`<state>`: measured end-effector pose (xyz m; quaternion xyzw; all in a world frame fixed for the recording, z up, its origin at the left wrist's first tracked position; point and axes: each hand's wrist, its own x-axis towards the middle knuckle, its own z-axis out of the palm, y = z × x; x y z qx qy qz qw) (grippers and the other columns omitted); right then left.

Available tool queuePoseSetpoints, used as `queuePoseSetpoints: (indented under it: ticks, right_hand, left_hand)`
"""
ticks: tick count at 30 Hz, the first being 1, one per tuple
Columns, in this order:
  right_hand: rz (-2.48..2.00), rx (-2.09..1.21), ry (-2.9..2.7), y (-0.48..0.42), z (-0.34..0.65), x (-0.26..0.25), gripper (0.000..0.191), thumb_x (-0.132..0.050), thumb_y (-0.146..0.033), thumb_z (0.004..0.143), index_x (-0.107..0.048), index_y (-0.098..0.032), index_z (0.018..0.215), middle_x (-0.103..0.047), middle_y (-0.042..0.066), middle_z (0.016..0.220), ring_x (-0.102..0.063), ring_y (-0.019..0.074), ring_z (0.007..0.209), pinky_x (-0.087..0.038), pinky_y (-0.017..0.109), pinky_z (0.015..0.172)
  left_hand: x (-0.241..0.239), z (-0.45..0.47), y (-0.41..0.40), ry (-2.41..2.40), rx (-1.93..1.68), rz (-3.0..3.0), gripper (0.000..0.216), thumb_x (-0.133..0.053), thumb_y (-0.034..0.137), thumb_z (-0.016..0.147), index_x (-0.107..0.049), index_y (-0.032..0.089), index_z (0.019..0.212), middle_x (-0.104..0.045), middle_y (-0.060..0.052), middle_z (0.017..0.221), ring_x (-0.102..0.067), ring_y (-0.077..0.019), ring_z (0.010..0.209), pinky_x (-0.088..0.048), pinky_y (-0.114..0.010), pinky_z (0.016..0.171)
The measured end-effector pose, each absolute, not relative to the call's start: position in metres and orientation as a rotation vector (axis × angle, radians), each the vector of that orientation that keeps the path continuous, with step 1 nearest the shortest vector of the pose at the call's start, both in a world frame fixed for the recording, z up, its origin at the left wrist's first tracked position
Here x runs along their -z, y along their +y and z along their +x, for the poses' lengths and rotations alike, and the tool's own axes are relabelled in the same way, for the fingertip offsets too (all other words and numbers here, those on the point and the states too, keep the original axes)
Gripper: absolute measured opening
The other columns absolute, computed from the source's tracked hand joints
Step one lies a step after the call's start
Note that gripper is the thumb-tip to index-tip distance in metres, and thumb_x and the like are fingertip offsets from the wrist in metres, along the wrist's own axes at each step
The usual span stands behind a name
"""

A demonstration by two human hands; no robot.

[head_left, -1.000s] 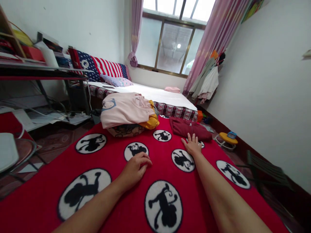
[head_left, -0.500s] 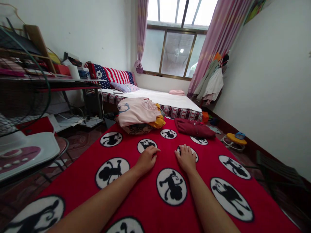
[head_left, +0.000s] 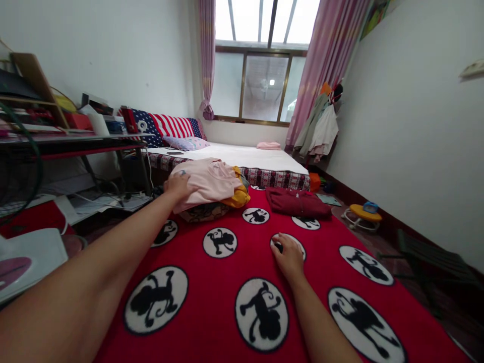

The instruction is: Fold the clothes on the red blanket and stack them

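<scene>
My left hand reaches to the left side of a clothes pile and lies on the pale pink shirt on top, thumb and fingers apart. Under the shirt a mustard-yellow garment sticks out on the right, with a dark patterned one below. My right hand rests on the red blanket with white circles and black monkey figures. Its fingers are slightly bent and apart, and it holds nothing. Beyond it lies a folded dark red garment.
Behind the blanket stands a bed with a pillow and a folded pink cloth. A cluttered desk is on the left. At right are a yellow stool and a dark folding chair.
My left hand has moved forward and left from the blanket onto the pink shirt. My right hand stays on the blanket, its fingers more bent. The view has turned slightly right.
</scene>
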<state>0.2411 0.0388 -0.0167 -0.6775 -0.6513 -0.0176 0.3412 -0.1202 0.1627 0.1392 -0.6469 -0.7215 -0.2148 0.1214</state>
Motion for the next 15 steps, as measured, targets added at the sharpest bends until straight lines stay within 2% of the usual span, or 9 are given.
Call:
queuePoseSetpoints:
  ticks: [3,10,15]
  right_hand:
    - [-1.755,0.045,-1.685,0.039,0.241,0.016,0.023,-0.060,-0.027,0.084,-0.072,-0.021,0.102,-0.066,0.007,0.123,-0.056,0.0266,0.118,-0.036,0.043,0.104]
    - [-1.725,0.022,-1.665,0.042,0.241,0.017,0.020,-0.059,-0.026,0.084,-0.072,-0.021,0.098,-0.067,0.007,0.118,-0.056,0.0256,0.115,-0.036,0.040,0.104]
    - [-1.651,-0.074,-1.631,0.041,0.243,0.016,0.018,-0.058,-0.026,0.081,-0.072,-0.021,0.093,-0.067,0.007,0.116,-0.056,0.0249,0.114,-0.034,0.040,0.105]
  left_hand:
    - [-0.139,-0.123,0.172,-2.151,0.560,-1.917,0.052,-0.069,0.045,0.079,-0.063,0.014,0.120,-0.062,-0.017,0.122,-0.058,-0.0335,0.109,-0.047,-0.040,0.088]
    - [-0.139,-0.109,0.159,-2.114,0.574,-1.914,0.034,-0.063,0.036,0.086,-0.066,0.010,0.108,-0.067,-0.016,0.110,-0.060,-0.0286,0.104,-0.044,-0.037,0.087]
    - [-0.184,-0.086,0.130,-1.802,1.107,-1.955,0.017,-0.061,0.019,0.085,-0.066,0.007,0.095,-0.068,-0.013,0.101,-0.060,-0.0256,0.103,-0.044,-0.040,0.093]
